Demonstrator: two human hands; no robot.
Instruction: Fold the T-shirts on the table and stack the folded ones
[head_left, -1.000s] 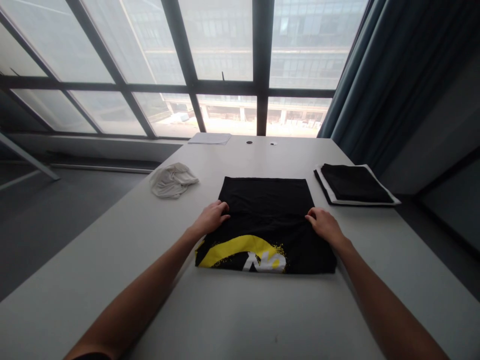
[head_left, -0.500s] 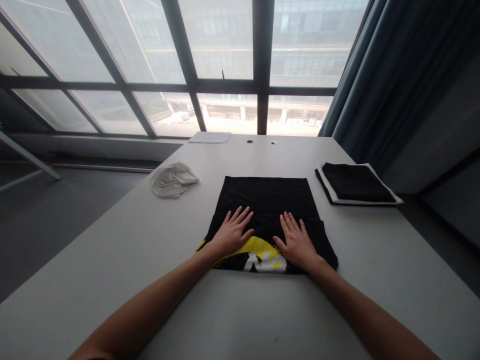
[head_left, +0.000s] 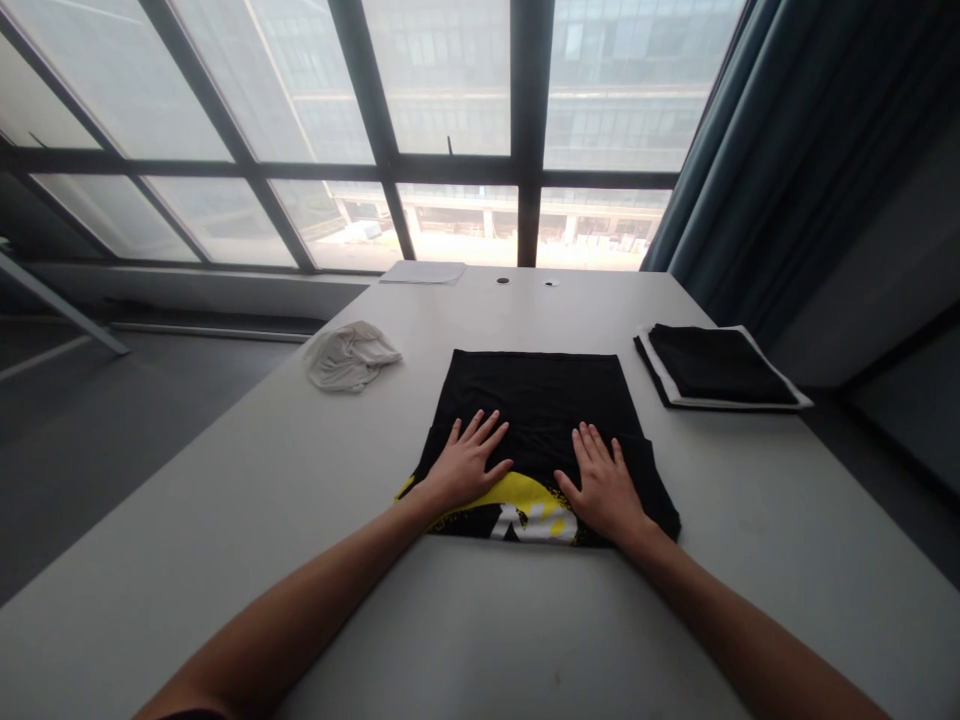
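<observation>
A black T-shirt (head_left: 536, 385) with a yellow and white print lies partly folded on the white table in front of me. Its printed part is at the near edge. My left hand (head_left: 466, 465) rests flat on the shirt's left side, fingers spread, thumb by the yellow print. On the right side of the shirt lies my right hand (head_left: 604, 482), palm down, with its fingers stretched away from me and the thumb apart. Neither hand grips the cloth. Parts of the print are hidden under the hands and wrists.
On the white table (head_left: 315, 470), a crumpled white cloth (head_left: 349, 357) lies to the left. A stack of folded black and white cloth (head_left: 720, 365) sits at the right edge. Papers (head_left: 422, 272) lie at the far edge, before the windows. A blue curtain (head_left: 739, 140) hangs at right.
My right hand has slid slightly to the right across the shirt. My left hand stays in nearly the same place on the cloth. The whole view has shifted a little.
</observation>
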